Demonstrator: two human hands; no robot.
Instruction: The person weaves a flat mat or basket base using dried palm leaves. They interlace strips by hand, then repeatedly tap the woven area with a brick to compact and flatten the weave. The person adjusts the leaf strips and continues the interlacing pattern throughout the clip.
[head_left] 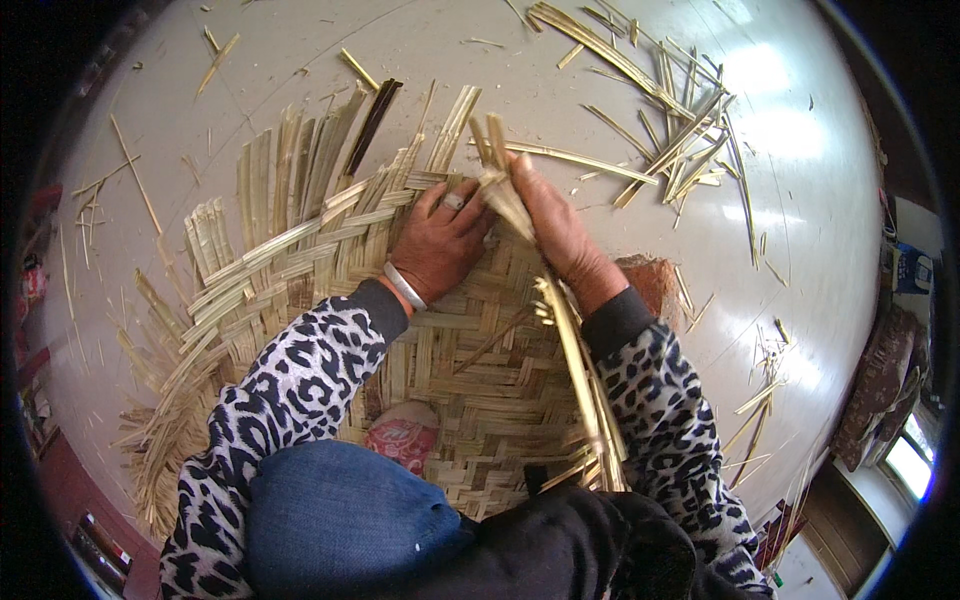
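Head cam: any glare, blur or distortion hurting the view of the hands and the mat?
Head view: strong fisheye, with black corners and the floor edge bending near the rim; window glare whitens the floor at upper right, away from the work; the left hand, right hand and woven mat are evenly lit and sharp; the strips by the right sleeve look slightly smeared.

Open floor: pale floor [800, 200] right of the woven mat [470, 370].
Obstacles: loose strips [680, 140] beyond; upright splints [300, 170] crowd the left.
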